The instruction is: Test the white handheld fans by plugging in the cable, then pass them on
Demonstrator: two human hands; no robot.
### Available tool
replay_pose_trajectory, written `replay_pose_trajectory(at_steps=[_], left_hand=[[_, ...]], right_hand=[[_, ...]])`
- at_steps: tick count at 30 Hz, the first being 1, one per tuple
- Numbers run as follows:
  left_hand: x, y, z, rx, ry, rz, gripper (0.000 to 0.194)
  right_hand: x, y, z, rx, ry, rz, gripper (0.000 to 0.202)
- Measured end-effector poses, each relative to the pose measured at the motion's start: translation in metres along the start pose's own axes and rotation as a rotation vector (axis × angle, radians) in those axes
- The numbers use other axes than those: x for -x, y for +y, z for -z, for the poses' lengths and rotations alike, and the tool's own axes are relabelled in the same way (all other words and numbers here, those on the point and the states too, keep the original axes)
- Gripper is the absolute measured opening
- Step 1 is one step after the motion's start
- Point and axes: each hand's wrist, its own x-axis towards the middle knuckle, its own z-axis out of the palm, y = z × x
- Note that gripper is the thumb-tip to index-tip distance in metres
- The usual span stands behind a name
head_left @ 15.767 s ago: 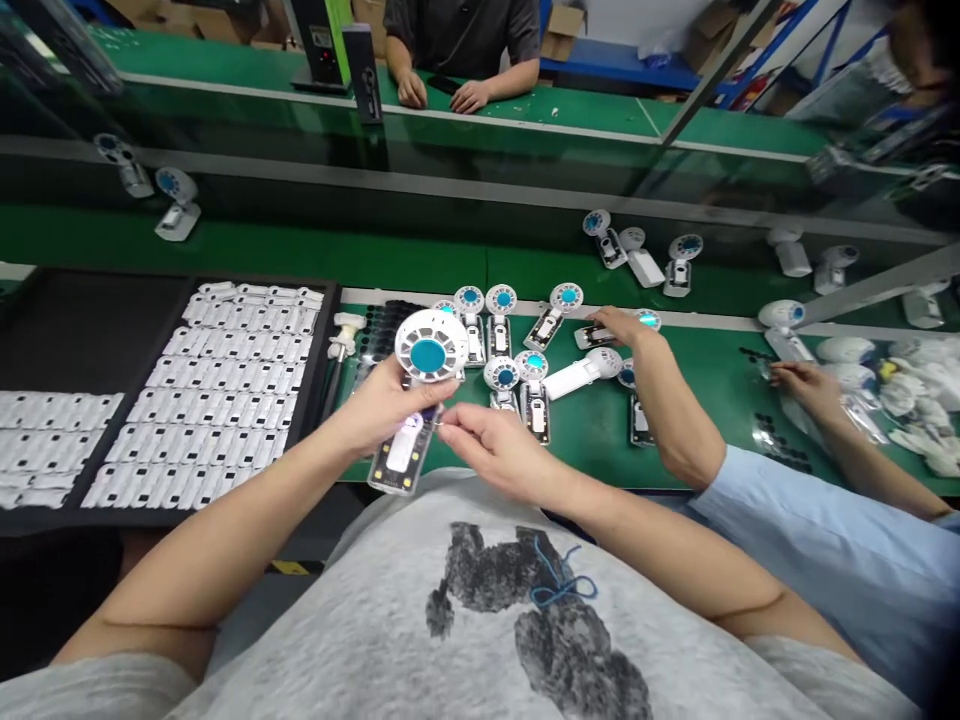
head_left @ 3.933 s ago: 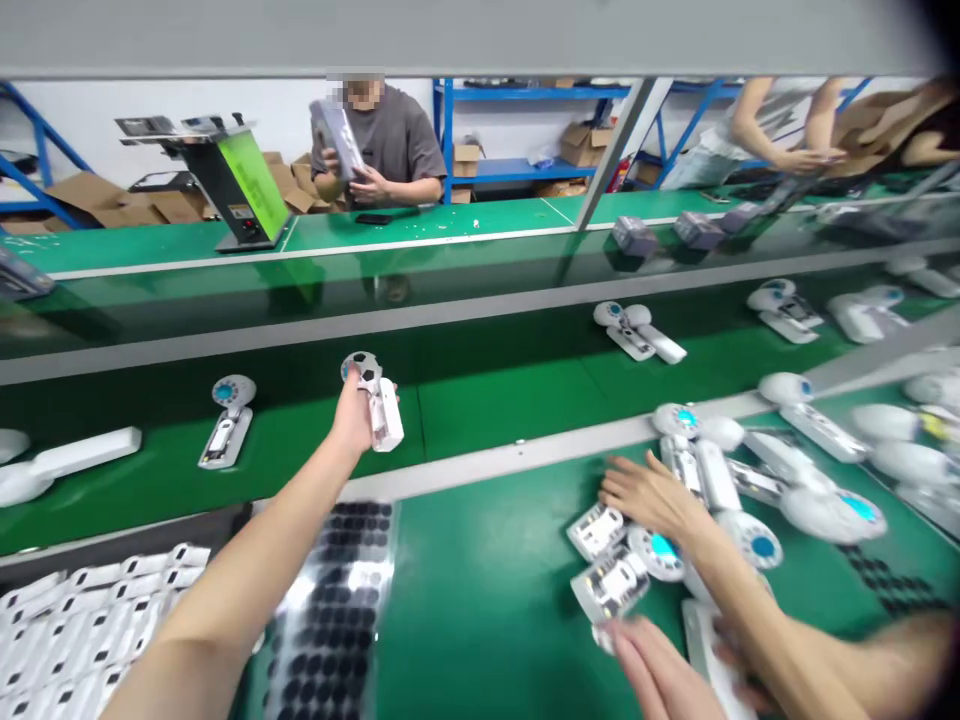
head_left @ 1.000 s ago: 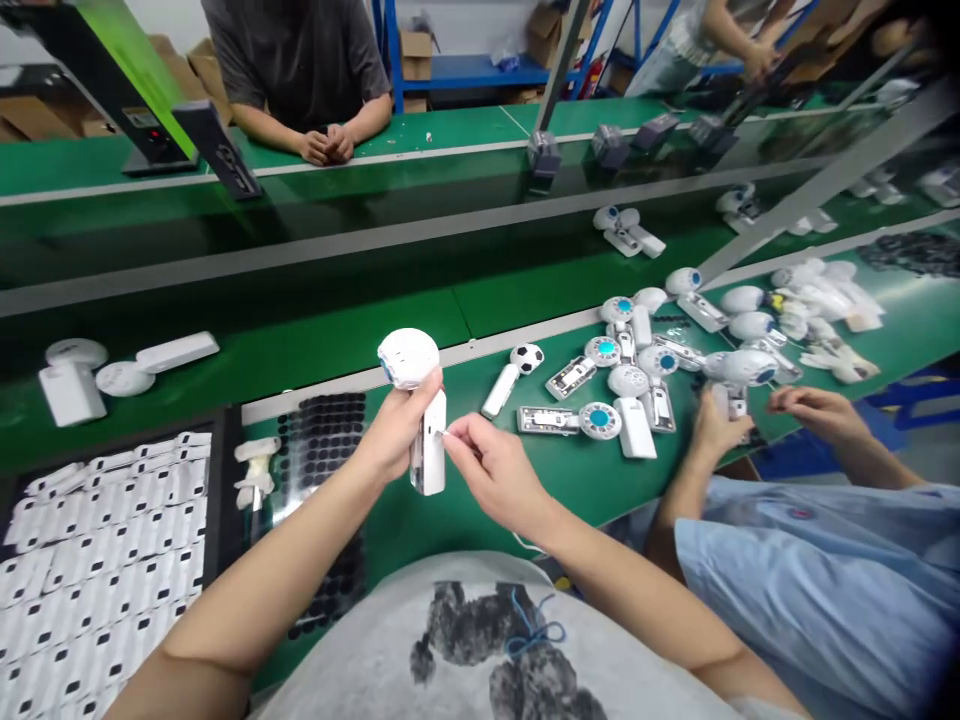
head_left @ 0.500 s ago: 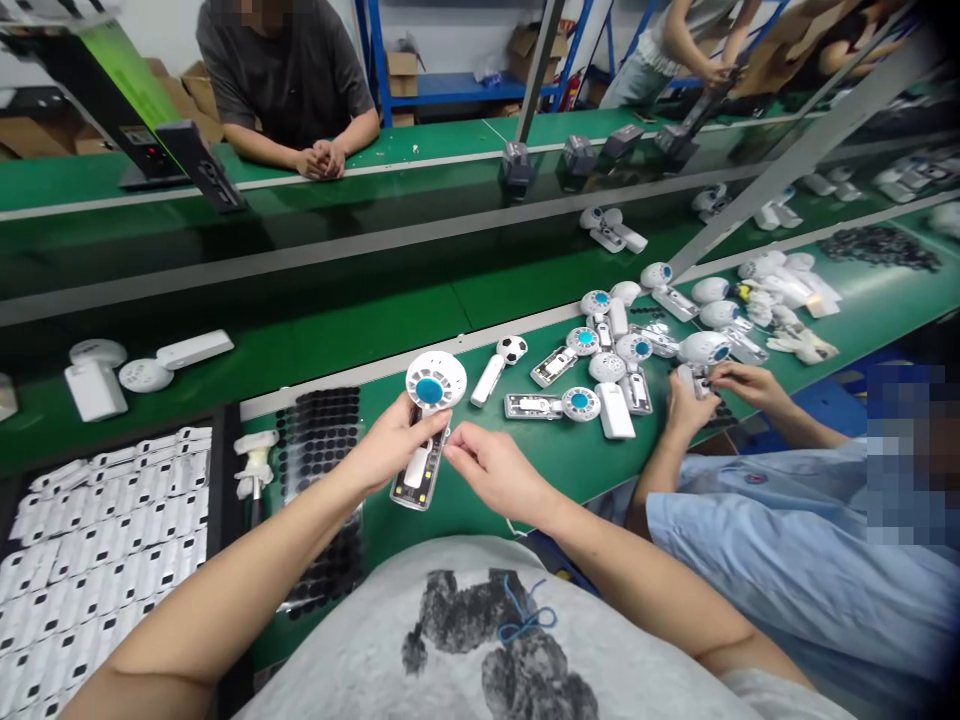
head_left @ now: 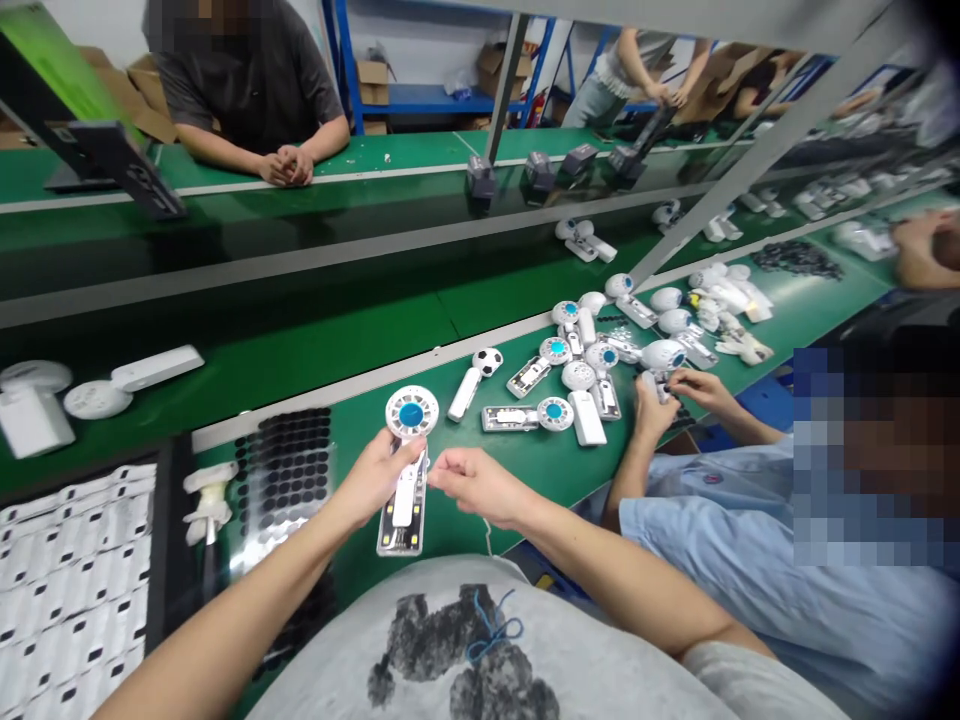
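Note:
Between the thumb and fingers of my left hand (head_left: 373,478) is a white handheld fan (head_left: 405,505). It has a round slotted head with a blue centre, and its handle lies uncovered, showing a circuit board and a white inner part. My right hand (head_left: 484,484) is close by the handle's right edge with its fingertips pinched. Whatever those fingertips hold, if anything, is too small to make out. Ahead of my hands lies a small white fan with a football-patterned head (head_left: 490,361). Several more fans (head_left: 555,412) lie to the right, some with uncovered handles.
On the left are a black tray (head_left: 174,545) of white parts, a sheet of black discs (head_left: 289,450) and a wrapped-handled tool (head_left: 210,500). A sunken green belt (head_left: 360,320) runs beyond the rail. A co-worker's hands (head_left: 660,400) work at the right; another person sits opposite.
The view has turned so the scene sits further left. The held fan's handle now points more nearly straight towards me. Both hands keep the same hold.

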Motion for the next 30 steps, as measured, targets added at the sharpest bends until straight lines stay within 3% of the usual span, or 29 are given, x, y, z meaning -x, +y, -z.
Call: replay_pose_trajectory(at_steps=[5, 7, 9, 11, 14, 16, 17, 18, 20, 23, 27, 30], left_hand=[[-0.032, -0.013, 0.071, 0.048, 0.375, 0.049, 0.027], [-0.055, -0.017, 0.08, 0.084, 0.331, 0.086, 0.026], [-0.079, -0.022, 0.06, 0.123, 0.223, 0.122, 0.026], [-0.098, -0.027, 0.019, 0.161, 0.139, 0.135, 0.022], [-0.119, -0.034, -0.04, 0.166, 0.135, 0.133, 0.015], [-0.131, -0.036, -0.056, 0.183, 0.177, 0.139, 0.014], [-0.137, -0.035, -0.054, 0.204, 0.211, 0.14, 0.017], [-0.142, -0.034, -0.045, 0.23, 0.252, 0.137, 0.021], [-0.151, -0.029, -0.009, 0.296, 0.365, 0.128, 0.029], [-0.16, -0.018, 0.08, 0.408, 0.63, 0.127, 0.028], [-0.176, -0.007, 0.198, 0.572, 1.039, 0.195, 0.034], [-0.19, -0.003, 0.247, 0.685, 1.197, 0.198, 0.038]], right_hand=[[0.016, 0.023, 0.055, -0.006, 0.282, -0.033, 0.023], [0.009, 0.029, 0.057, 0.029, 0.317, -0.014, 0.02], [-0.01, 0.033, 0.041, 0.07, 0.303, 0.021, 0.018], [-0.035, 0.037, 0.018, 0.098, 0.264, 0.056, 0.017], [-0.069, 0.047, -0.005, 0.124, 0.229, 0.092, 0.021], [-0.084, 0.056, -0.004, 0.135, 0.255, 0.089, 0.027], [-0.089, 0.061, 0.001, 0.138, 0.277, 0.077, 0.029], [-0.093, 0.065, 0.009, 0.14, 0.298, 0.058, 0.031], [-0.099, 0.073, 0.026, 0.15, 0.326, 0.025, 0.034], [-0.097, 0.077, 0.042, 0.173, 0.351, -0.021, 0.036], [-0.08, 0.068, 0.032, 0.187, 0.385, -0.032, 0.037], [-0.07, 0.056, 0.015, 0.185, 0.377, -0.037, 0.036]])
